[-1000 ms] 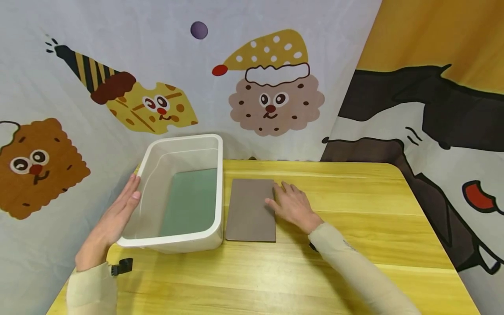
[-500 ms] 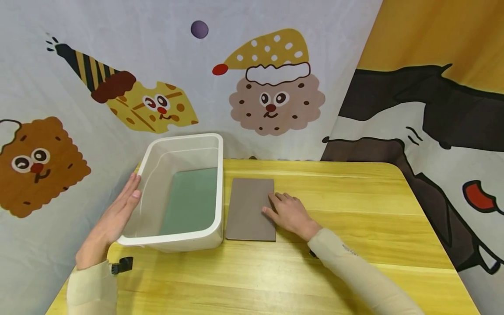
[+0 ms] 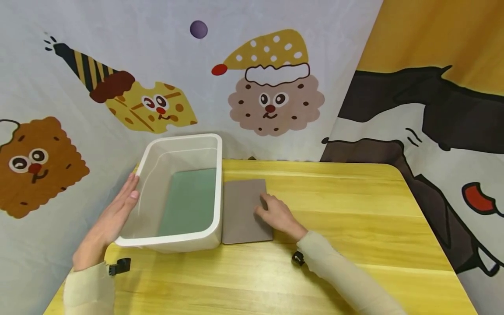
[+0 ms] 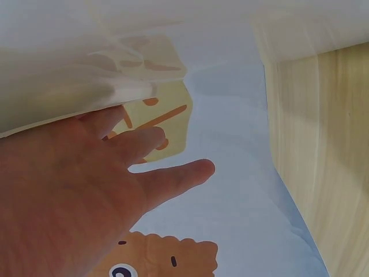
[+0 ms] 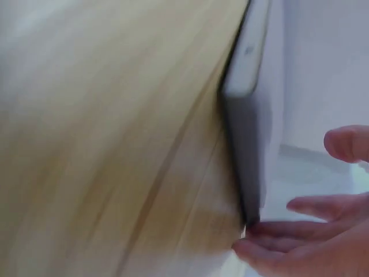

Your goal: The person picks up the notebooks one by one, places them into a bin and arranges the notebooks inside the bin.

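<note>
A grey-brown hardcover book (image 3: 242, 214) lies on the table against the right side of a white plastic bin (image 3: 169, 239). My right hand (image 3: 277, 213) is at the book's right edge. In the right wrist view, fingertips of the right hand (image 5: 317, 231) touch the end of the book's grey side (image 5: 245, 156), low by the table. The thumb stands apart from it. Straight fingers of my left hand (image 3: 114, 218) rest along the outside of the bin's left wall. A flat green rectangular thing (image 3: 190, 201) lies on the bin's floor, its kind unclear.
The yellow wooden table (image 3: 354, 245) runs right and forward of the book. Behind it hangs a printed cloth (image 3: 342, 39) with cartoon figures, close to the bin's back and left sides.
My right hand has moved left along with the book. The book has slid left against the bin and turned slightly. The left hand and bin stay in place.
</note>
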`<state>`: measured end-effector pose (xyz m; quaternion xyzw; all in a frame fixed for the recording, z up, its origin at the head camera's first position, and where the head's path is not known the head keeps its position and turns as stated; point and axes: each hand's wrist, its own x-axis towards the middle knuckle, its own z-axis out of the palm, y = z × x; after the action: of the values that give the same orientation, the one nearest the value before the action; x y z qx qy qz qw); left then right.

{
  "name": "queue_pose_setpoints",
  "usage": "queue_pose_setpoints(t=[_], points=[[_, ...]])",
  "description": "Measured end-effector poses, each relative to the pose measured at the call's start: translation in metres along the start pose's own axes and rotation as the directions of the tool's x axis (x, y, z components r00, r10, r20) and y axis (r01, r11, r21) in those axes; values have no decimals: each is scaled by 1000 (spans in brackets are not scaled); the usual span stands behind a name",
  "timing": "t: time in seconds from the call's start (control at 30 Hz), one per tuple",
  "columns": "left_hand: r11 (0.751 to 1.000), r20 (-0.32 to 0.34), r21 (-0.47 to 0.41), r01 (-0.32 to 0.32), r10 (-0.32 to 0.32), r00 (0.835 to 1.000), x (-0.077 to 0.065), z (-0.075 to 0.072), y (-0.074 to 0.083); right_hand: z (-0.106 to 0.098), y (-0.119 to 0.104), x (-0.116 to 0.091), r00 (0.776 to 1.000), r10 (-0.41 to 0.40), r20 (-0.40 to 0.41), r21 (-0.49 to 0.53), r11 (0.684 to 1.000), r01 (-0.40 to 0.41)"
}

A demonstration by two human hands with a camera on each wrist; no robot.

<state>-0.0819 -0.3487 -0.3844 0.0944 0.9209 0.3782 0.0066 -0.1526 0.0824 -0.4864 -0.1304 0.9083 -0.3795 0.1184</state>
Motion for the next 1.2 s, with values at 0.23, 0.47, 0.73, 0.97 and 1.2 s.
queue_pose_setpoints(t=[0.23, 0.47, 0.73, 0.97, 1.2], points=[[1000, 4, -1, 6, -6, 1000, -1, 0, -1, 0, -3, 4, 992, 113, -51, 401, 912, -83], [1000, 7, 0, 5, -5, 1000, -4, 0, -3, -5, -2, 3, 984, 161, -72, 592, 801, -87], [1000, 1, -15, -9, 9, 1000, -1, 2, -3, -11, -19, -10, 994, -107, -11, 355, 929, 104], [1000, -4, -25, -14, 14, 1000, -3, 4, -4, -14, -19, -15, 992, -125, -4, 301, 946, 121], [1000, -8, -21, -17, 16, 1000, -1, 2, -3, -37, -17, -21, 994, -73, -87, 399, 911, 102]])
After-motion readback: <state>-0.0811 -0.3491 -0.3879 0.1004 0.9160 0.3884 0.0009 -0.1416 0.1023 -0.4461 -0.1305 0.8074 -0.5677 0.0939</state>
